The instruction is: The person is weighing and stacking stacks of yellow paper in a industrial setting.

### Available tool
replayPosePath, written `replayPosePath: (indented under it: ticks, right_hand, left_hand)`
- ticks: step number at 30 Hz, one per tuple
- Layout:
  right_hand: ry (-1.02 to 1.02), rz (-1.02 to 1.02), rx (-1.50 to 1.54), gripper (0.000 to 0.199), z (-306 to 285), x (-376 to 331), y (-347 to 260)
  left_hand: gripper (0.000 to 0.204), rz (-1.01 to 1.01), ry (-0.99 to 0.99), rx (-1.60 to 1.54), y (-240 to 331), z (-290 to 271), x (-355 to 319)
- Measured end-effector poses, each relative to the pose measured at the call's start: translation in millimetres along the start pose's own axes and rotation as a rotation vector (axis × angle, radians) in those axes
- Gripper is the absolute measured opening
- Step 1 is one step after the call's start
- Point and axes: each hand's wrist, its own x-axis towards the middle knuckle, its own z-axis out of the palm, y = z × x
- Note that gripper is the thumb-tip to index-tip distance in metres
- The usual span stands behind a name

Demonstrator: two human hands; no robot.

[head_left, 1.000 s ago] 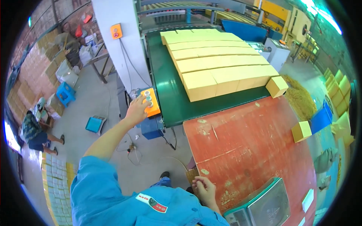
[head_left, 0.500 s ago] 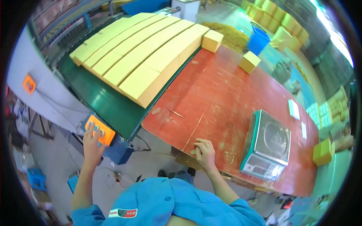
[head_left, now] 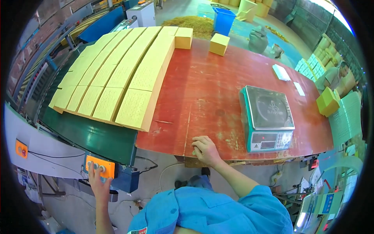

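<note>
My left hand [head_left: 99, 184] reaches to an orange control box [head_left: 110, 168] with round buttons, its fingers stretched out and touching the button face. On the red table [head_left: 206, 97], near its front edge, rests my right hand [head_left: 207, 150], with fingers curled in and no object visible in them. Long rows of yellow rectangular blocks [head_left: 134, 102] lie side by side on the green conveyor belt [head_left: 91, 136], just beyond my left hand. Right of my right hand stands a teal digital scale [head_left: 269, 111] with a bare metal pan.
A single yellow block [head_left: 219, 44] sits at the table's far edge. White papers [head_left: 281, 72] lie at the right, near another yellow block [head_left: 327, 102]. Past the table are a blue bin [head_left: 223, 21] and, at right, another person [head_left: 332, 78].
The view has turned, so the table and scale appear more level and another person shows at the right. My left hand stays at the buttons; my right hand stays on the table.
</note>
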Motion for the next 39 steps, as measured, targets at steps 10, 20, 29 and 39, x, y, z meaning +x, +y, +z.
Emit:
replayPosePath:
  ticks: [10, 20, 29, 39]
  right_hand:
    - [0.0, -0.025, 0.077, 0.012, -4.4, 4.1, 9.1]
    - [-0.033, 0.108, 0.499, 0.017, -22.4, -18.7, 22.3]
    - [-0.179, 0.073, 0.507, 0.022, -110.9, -53.7, 65.6]
    - [-0.193, 0.0, 0.35, 0.03, -121.2, -70.0, 93.8]
  left_hand:
    - [0.055, -0.021, 0.015, 0.043, 4.3, 4.7, 4.2]
    - [0.051, -0.229, 0.02, 0.022, 7.0, 12.2, -4.2]
    - [0.051, -0.316, 0.057, 0.183, 5.3, 16.2, 1.1]
    - [0.053, 0.291, -0.035, -0.103, 247.3, 63.5, 263.7]
